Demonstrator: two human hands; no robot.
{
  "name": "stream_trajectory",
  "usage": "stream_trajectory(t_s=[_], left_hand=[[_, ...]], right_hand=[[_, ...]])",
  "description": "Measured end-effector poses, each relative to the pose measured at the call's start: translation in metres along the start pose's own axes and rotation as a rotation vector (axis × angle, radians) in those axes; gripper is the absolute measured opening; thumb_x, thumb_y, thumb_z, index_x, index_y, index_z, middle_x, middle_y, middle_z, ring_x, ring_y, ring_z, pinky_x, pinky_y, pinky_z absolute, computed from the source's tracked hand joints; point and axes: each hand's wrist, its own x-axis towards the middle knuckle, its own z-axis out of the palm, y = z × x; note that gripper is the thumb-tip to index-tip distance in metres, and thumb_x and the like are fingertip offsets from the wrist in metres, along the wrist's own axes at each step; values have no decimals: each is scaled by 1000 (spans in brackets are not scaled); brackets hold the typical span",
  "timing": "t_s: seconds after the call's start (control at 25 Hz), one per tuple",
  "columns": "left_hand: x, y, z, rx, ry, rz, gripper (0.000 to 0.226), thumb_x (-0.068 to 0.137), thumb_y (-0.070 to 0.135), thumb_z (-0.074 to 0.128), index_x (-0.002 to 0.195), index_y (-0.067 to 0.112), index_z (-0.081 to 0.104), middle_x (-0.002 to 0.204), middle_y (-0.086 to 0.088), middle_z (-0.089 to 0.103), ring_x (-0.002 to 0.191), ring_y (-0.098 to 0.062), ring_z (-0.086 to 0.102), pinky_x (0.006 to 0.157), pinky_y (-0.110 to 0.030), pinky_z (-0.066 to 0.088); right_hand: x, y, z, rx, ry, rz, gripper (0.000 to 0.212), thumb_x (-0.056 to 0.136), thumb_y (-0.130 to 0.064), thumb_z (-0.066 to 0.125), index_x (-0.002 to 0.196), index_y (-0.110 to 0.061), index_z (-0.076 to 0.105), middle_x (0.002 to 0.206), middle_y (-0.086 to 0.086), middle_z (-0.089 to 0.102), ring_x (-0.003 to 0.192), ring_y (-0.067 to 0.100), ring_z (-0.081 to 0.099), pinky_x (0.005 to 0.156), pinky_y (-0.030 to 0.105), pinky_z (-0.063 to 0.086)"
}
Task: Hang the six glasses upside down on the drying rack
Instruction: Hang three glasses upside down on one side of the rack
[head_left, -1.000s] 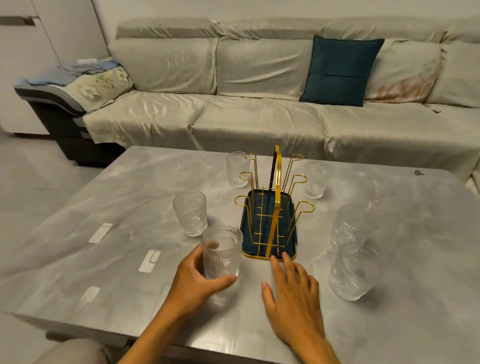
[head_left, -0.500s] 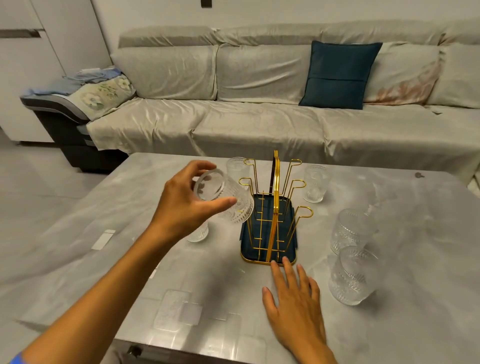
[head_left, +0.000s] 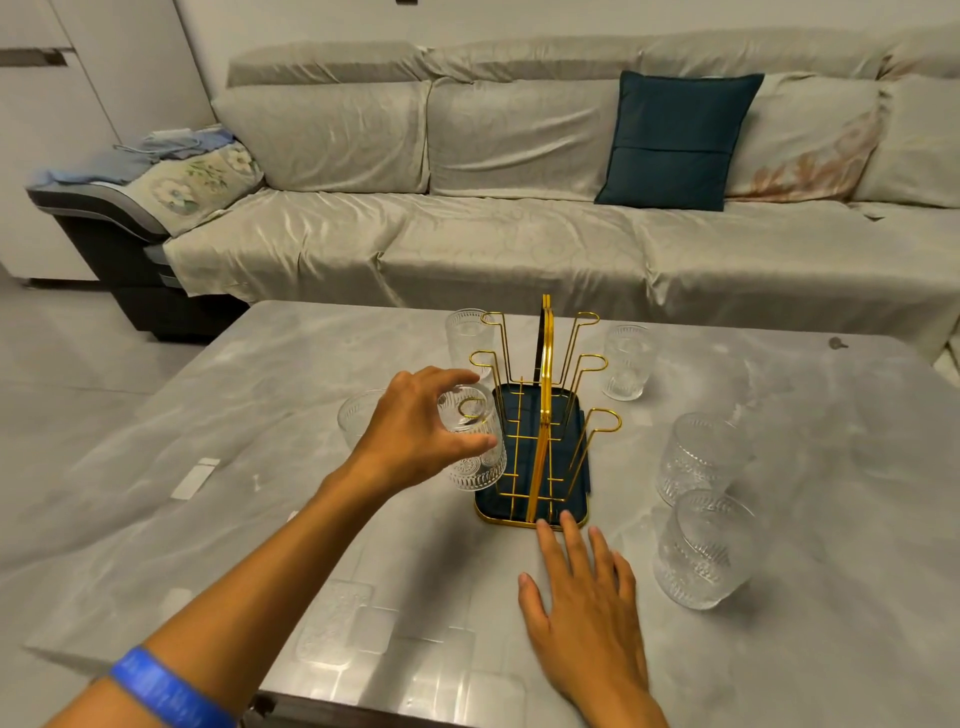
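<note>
Left hand (head_left: 415, 431) grips one ribbed glass (head_left: 475, 447) by its base end, thumb and fingers wrapped round it, mouth pointing down. The glass sits over the nearest left prong (head_left: 474, 410) of the gold wire drying rack (head_left: 540, 415); the prong's loop shows through the glass wall, so it looks threaded on, probably most of the way down. Grip at the closed end makes sense: it leaves the mouth free to slide over the wire.

Right hand (head_left: 587, 608) lies flat on the grey marble table (head_left: 831, 597), fingers spread, holding nothing. Its fingertips (head_left: 566, 519) touch the near rim of the rack's dark blue drip tray (head_left: 485, 512), most likely bracing the light rack so it doesn't skid or tip while the glass goes on.

Five glasses are still upright on the table: one (head_left: 356, 418) partly hidden behind the left hand, one (head_left: 467, 338) at the rack's far left, one (head_left: 626, 361) at the far right, two (head_left: 698, 457) (head_left: 706, 551) close together to the right of the rack, the nearer one looking tilted, maybe lens distortion. The other five prongs are bare. They ring the rack, near either hand.

My read: first of six is being hung, not yet released. A blue wristband (head_left: 166, 691) is on the left forearm. Sofa (head_left: 467, 234) with a teal cushion (head_left: 675, 140) sits behind the table.
</note>
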Motion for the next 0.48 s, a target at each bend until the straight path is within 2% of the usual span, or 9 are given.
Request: stream_trajectory(t_s=[0.24,0.32,0.36,0.44,0.48], left_hand=[[-3,-3,2,-7,-33,-25,74,67,44,84,132,26,53,129,-5,59,111,-17,46,87,-41,51],[-11,-10,-4,-53,-71,-20,78,66,49,83,134,30,50,131,1,57,112,-14,48,88,-35,49],[-18,-18,-7,-142,-41,-33,77,66,50,83,133,33,49,131,5,57,112,-10,50,87,-30,48],[-37,-42,-11,-389,208,-159,70,70,43,82,131,38,49,129,11,57,111,-6,54,83,-21,48],[-45,-59,-10,-467,364,-268,70,72,35,83,132,37,47,128,8,57,113,-10,55,83,-23,49]], right_hand=[[1,0,1,-17,-25,4,68,85,-67,4,146,-39,-10,159,-3,-6,143,23,-8,110,40,-9],[0,1,1,-21,-39,2,68,84,-67,-1,142,-39,-19,158,-4,-11,142,22,-12,111,41,-9],[0,2,1,-25,-47,-1,67,82,-67,-5,139,-39,-25,158,-4,-14,142,21,-14,111,41,-9],[1,0,0,-33,-58,1,65,79,-67,-14,134,-39,-33,157,-4,-16,142,21,-16,112,42,-8],[1,-1,0,-41,-63,1,65,77,-67,-15,133,-39,-35,157,-3,-17,142,22,-15,112,42,-7]])
